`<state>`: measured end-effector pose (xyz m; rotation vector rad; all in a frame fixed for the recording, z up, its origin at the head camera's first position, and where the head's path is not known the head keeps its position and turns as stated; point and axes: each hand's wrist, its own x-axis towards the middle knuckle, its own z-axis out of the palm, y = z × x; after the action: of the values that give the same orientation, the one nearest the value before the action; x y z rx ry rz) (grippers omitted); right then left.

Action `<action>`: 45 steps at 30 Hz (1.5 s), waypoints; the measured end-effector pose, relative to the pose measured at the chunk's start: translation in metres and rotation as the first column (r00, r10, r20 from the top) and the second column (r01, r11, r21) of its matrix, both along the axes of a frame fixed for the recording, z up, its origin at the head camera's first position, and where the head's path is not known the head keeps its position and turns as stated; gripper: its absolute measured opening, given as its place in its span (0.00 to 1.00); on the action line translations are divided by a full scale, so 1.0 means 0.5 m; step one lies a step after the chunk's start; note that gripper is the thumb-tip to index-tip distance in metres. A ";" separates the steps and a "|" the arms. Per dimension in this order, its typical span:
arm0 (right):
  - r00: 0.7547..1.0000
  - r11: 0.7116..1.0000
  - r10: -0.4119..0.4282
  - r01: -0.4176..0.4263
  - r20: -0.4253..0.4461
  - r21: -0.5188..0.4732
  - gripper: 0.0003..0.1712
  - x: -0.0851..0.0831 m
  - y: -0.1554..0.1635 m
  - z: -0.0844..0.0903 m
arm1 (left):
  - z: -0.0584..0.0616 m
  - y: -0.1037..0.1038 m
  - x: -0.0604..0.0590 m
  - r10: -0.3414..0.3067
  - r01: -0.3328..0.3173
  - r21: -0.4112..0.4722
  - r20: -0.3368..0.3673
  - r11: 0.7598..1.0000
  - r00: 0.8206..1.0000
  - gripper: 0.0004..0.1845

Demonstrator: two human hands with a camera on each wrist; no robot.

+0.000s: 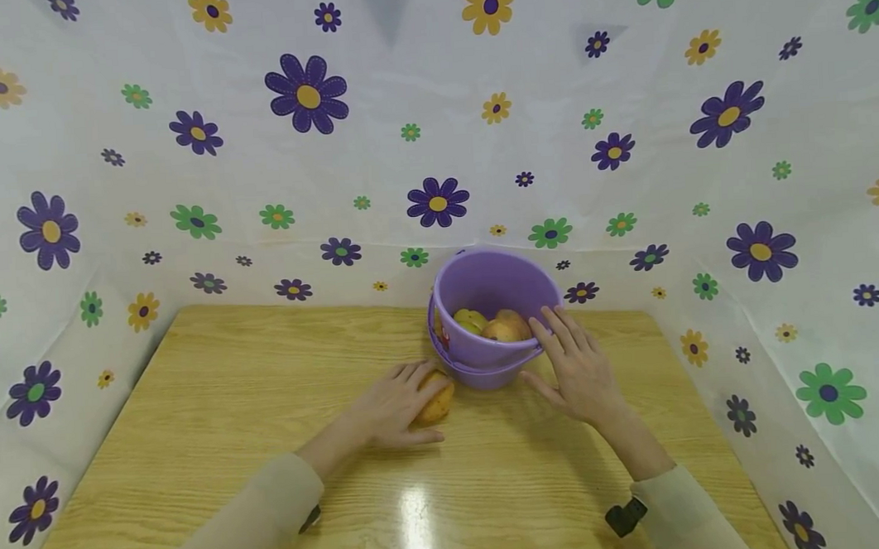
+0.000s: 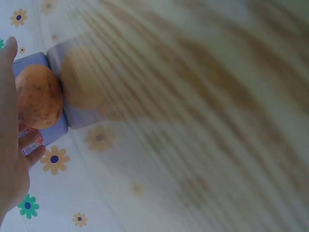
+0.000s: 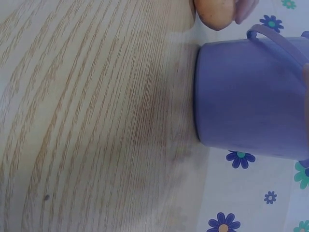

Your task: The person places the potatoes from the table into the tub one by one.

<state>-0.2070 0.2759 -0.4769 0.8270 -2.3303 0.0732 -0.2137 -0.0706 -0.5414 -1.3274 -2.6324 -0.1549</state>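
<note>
My left hand (image 1: 398, 409) lies over and around a speckled orange-yellow fruit (image 1: 437, 401) on the table, left of a purple bucket (image 1: 499, 265). Its fingers reach along the fruit's far side. In the left wrist view the thumb stands out straight, apart from the same fruit (image 2: 39, 96). My right hand (image 1: 580, 371) has its fingers extended, tips against the bucket's right rim, thumb spread low beside the wall. Several fruits, among them a greenish-yellow one (image 1: 470, 320) and a reddish-yellow one (image 1: 502, 330), lie inside the bucket. The bucket tilts toward me in the head view.
The bucket's purple handle (image 3: 280, 38) hangs down along its outer wall. Under everything is a glossy wooden table (image 1: 280, 357). White sheets with printed flowers (image 1: 307, 95) close off the back and both sides, the back one just behind the bucket.
</note>
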 end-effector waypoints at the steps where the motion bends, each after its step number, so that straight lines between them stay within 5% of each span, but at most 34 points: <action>1: 1.000 1.000 0.001 -0.001 -0.001 0.000 0.48 0.000 0.000 0.000 | -0.003 0.000 -0.001 0.004 -0.004 -0.004 -0.004 1.000 1.000 0.46; 18: 0.999 1.000 -0.015 0.014 0.032 0.017 0.49 0.001 0.002 0.000 | -0.017 0.015 -0.010 0.032 -0.030 -0.065 0.031 0.997 0.999 0.46; 45: 1.000 1.000 0.012 -0.012 -0.013 -0.020 0.47 -0.001 0.000 -0.002 | -0.018 0.011 -0.007 -0.022 0.022 -0.003 0.030 1.000 0.999 0.41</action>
<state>-0.2077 0.2760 -0.4780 0.8294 -2.3089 0.0964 -0.2174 -0.0651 -0.5504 -1.3665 -2.6440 -0.1751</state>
